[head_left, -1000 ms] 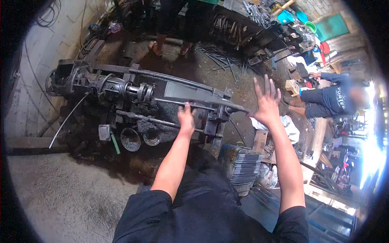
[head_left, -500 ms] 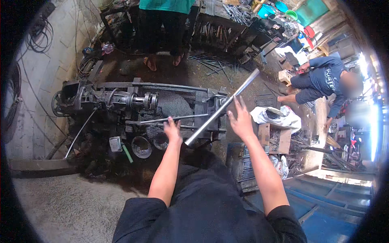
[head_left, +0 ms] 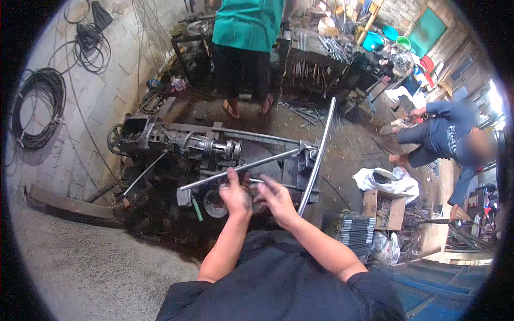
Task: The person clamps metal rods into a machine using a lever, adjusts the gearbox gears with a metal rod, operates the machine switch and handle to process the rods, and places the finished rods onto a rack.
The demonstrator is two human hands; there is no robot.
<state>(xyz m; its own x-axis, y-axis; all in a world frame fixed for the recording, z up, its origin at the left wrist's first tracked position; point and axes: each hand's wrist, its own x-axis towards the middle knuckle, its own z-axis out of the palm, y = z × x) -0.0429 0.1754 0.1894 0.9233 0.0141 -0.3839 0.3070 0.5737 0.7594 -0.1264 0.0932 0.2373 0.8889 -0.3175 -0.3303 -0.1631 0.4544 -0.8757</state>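
The greasy lathe-like machine [head_left: 214, 155] has no rod seated yet, by the look of it. Over its near edge the left hand [head_left: 235, 196] grips one steel rod [head_left: 241, 168]; the right hand [head_left: 278, 202] grips another rod [head_left: 317, 155], still to load. Right of the machine, a cardboard box [head_left: 384, 208] holds dark scrap.

Dirt floor [head_left: 342, 144] bears greasy machine [head_left: 176, 144], cardboard box [head_left: 383, 208], white sack [head_left: 388, 179]

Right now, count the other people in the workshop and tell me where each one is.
2. One in a teal shirt stands beyond the machine, at top centre. One in blue crouches at the right, near the white sack. Others may be hidden past the rim.
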